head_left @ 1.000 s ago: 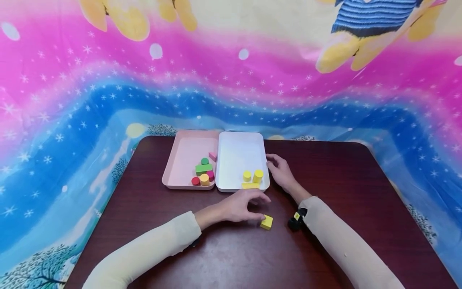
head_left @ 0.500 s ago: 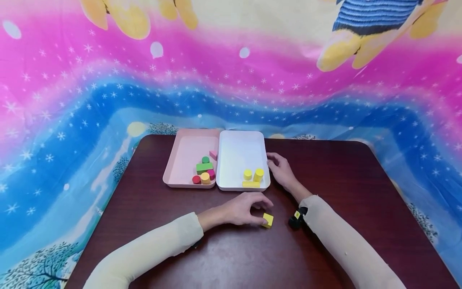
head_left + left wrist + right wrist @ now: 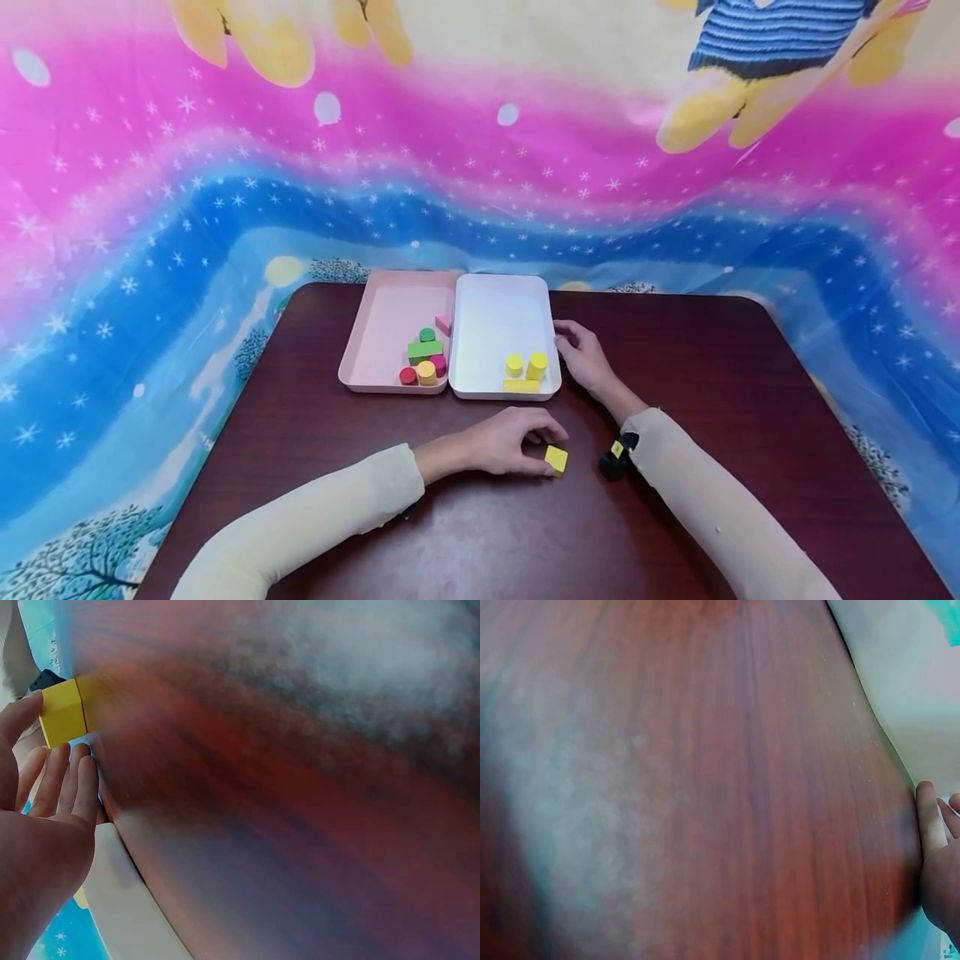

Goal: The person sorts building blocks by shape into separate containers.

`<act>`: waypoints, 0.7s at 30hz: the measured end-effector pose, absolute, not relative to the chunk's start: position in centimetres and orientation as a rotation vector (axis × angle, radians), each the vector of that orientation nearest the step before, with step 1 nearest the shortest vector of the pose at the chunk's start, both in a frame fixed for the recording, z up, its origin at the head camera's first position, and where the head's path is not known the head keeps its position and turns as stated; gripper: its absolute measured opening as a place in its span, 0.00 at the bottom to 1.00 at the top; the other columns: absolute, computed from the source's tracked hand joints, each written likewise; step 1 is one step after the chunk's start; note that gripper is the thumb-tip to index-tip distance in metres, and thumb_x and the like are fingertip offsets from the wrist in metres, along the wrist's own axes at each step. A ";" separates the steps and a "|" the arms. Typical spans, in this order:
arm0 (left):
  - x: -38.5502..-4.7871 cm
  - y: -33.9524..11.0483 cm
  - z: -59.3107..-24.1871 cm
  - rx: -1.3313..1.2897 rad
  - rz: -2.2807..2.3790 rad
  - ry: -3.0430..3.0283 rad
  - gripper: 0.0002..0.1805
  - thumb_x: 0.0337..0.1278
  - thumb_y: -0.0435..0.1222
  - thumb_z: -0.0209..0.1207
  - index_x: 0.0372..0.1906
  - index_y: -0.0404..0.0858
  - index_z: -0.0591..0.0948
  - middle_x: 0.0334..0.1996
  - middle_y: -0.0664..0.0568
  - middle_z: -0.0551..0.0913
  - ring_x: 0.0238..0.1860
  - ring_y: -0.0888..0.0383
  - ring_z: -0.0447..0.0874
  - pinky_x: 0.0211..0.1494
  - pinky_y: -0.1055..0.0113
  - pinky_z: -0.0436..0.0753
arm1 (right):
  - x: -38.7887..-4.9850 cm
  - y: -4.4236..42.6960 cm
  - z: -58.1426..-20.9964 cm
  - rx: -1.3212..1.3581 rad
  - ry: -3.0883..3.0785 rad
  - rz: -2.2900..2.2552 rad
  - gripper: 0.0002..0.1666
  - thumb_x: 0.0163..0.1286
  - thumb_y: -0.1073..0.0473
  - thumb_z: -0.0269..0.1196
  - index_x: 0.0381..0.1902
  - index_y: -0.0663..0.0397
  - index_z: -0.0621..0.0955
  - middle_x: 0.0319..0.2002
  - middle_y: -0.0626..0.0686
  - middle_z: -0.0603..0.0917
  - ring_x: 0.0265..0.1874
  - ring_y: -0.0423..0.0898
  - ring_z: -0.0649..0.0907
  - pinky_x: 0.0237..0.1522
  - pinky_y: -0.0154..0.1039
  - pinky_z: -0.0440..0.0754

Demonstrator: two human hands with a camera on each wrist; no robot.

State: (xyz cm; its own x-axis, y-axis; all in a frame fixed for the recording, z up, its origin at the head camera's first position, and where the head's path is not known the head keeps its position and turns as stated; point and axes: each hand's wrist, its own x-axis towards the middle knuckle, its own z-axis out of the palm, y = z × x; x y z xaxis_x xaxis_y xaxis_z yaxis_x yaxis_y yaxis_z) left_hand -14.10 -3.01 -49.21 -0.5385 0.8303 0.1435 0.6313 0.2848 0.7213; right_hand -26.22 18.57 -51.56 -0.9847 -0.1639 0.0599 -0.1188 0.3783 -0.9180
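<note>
In the head view my left hand (image 3: 508, 442) has its thumb and fingers at a small yellow block (image 3: 556, 460) on the table's near side. The left wrist view shows the thumb against one side of that yellow block (image 3: 64, 714) and the fingertips at its lower edge, in a pinch. My right hand (image 3: 587, 360) touches the right wall of the white tray (image 3: 495, 304) with loosely bent fingers. In the right wrist view the right fingers (image 3: 928, 817) meet the tray's outer side. Several yellow blocks, among them a yellow cylinder (image 3: 537, 365), lie in the tray's near right corner.
A pink tray (image 3: 382, 333) adjoins the white one on the left. It holds several blocks, including a green rectangular block (image 3: 425, 352) and a red cylinder (image 3: 408, 376). The dark brown table (image 3: 690, 358) ends at a patterned cloth backdrop (image 3: 480, 167).
My left hand has come slightly nearer, and its fingers have closed in around the yellow block, which has turned a little. My right hand stays at the white tray's side.
</note>
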 end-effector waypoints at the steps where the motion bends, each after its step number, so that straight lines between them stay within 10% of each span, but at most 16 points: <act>1: -14.1 -3.0 -49.2 1.341 1.094 2.302 0.23 0.63 0.41 0.75 0.60 0.40 0.84 0.53 0.55 0.85 0.53 0.63 0.84 0.59 0.74 0.82 | -26.2 18.6 -51.6 -0.264 2.574 -1.711 0.24 0.85 0.60 0.54 0.73 0.59 0.75 0.64 0.62 0.82 0.61 0.57 0.81 0.63 0.56 0.79; 21: -14.0 -3.0 -49.3 1.353 1.010 2.347 0.19 0.63 0.42 0.75 0.57 0.45 0.86 0.51 0.60 0.84 0.52 0.64 0.83 0.59 0.75 0.80 | -26.2 18.6 -51.7 -0.268 2.585 -1.702 0.24 0.85 0.59 0.54 0.73 0.58 0.75 0.66 0.62 0.81 0.62 0.57 0.81 0.65 0.56 0.79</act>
State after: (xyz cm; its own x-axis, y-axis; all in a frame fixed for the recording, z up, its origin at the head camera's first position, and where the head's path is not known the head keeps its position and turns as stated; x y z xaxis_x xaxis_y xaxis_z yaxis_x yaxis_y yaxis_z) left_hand -14.01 -3.03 -49.27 -0.5378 0.8343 0.1211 0.6615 0.3285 0.6742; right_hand -26.23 18.61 -51.68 -0.9845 -0.1627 0.0652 -0.1242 0.3849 -0.9146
